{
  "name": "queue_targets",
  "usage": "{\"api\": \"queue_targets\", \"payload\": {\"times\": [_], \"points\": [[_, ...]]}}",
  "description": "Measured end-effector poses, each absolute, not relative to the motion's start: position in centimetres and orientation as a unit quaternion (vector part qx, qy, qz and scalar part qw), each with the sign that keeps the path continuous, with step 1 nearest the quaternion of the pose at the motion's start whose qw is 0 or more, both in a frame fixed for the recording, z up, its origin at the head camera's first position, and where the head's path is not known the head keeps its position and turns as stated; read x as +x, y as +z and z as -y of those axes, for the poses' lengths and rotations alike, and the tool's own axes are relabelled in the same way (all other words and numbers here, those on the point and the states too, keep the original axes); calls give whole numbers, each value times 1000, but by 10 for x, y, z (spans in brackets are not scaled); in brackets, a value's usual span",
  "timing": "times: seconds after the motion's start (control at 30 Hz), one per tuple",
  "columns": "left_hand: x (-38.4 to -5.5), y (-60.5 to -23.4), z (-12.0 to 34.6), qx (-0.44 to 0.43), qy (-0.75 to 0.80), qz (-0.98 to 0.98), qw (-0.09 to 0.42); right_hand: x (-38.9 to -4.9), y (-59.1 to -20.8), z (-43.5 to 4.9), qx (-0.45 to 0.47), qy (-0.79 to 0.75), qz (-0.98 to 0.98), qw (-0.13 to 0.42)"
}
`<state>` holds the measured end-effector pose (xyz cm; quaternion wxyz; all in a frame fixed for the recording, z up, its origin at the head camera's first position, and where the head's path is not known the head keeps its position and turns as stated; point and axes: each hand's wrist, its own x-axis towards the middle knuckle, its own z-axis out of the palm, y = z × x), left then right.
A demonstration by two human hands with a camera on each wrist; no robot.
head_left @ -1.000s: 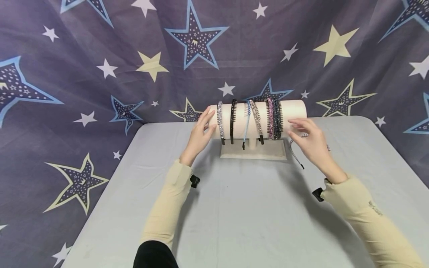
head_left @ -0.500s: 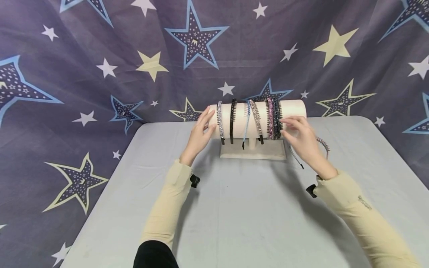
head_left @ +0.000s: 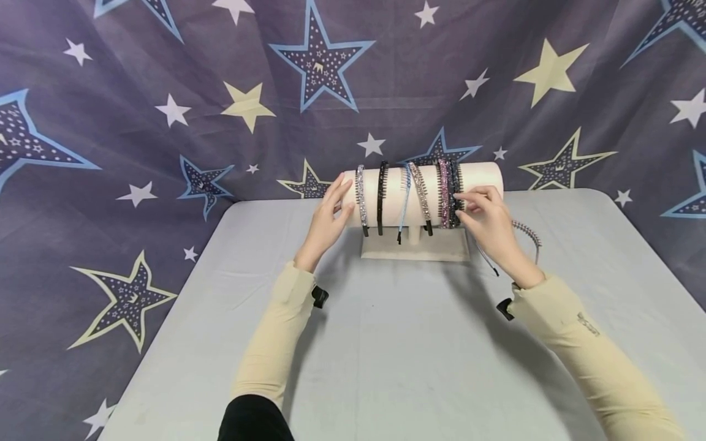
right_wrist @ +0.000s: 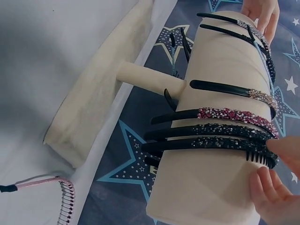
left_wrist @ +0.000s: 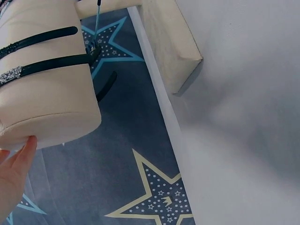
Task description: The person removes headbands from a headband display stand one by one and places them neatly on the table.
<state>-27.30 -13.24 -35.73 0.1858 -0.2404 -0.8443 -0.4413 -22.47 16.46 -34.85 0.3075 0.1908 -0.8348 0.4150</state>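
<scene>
A cream padded roll on a stand carries several headbands with toothed combs. My left hand rests its fairly straight fingers on the roll's left end, seen also in the left wrist view. Towards the roll's right, my right hand has thumb and fingers at the outermost black glittery headband, pinching its edge by the comb teeth. Beside it sit another black headband and a pink glittery headband. Further left are a silver-gold headband, a thin blue headband, a black headband and a silver headband.
One thin toothed headband lies on the grey table right of the stand, partly behind my right hand. The stand's flat base sits near the table's back edge. A star-patterned cloth hangs behind.
My right hand has moved left along the roll, from its bare right end to the outermost black headband. The loose headband on the table shows more now. My left hand stays put.
</scene>
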Motion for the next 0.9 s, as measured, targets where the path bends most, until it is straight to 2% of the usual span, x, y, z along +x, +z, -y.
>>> {"api": "queue_targets", "payload": {"times": [0.53,0.9], "points": [[-273,-358,133,-239,-441,845,185,-226,-350,-159,176,416,831,324],[-273,-358,133,-239,-443,844,185,-223,-352,-156,134,410,838,335]]}}
